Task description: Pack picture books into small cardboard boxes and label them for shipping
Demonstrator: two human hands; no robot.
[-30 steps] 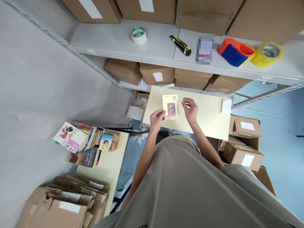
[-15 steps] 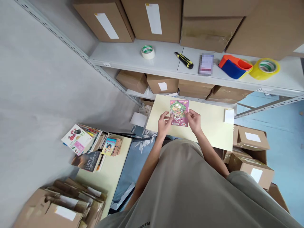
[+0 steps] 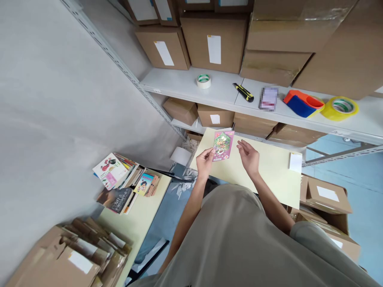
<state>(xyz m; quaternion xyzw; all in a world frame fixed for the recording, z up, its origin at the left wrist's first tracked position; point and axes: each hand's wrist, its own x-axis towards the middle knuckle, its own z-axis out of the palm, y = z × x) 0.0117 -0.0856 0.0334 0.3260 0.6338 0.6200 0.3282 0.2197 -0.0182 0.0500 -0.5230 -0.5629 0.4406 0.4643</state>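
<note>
A thin pink picture book point(image 3: 223, 146) with a green illustrated cover is held above the pale yellow table point(image 3: 271, 171). My left hand point(image 3: 205, 161) pinches its lower left edge between thumb and fingers. My right hand point(image 3: 249, 156) is just to the right of the book, apart from it, fingers stretched out and nothing in them. At the table's right end lies a small stack of white cards or labels point(image 3: 295, 162).
On the shelf ahead are a white tape roll point(image 3: 204, 81), a box cutter point(image 3: 243, 92), a phone point(image 3: 268, 98), a tape dispenser point(image 3: 303, 104) and yellow tape point(image 3: 340, 108). Books point(image 3: 111, 170) and folded cartons point(image 3: 74, 255) occupy the left table. Cartons point(image 3: 326, 193) stand at right.
My right hand has let go of the book's right edge and moved away to the right. The book stays in my left hand, now tilted. The camera view has shifted.
</note>
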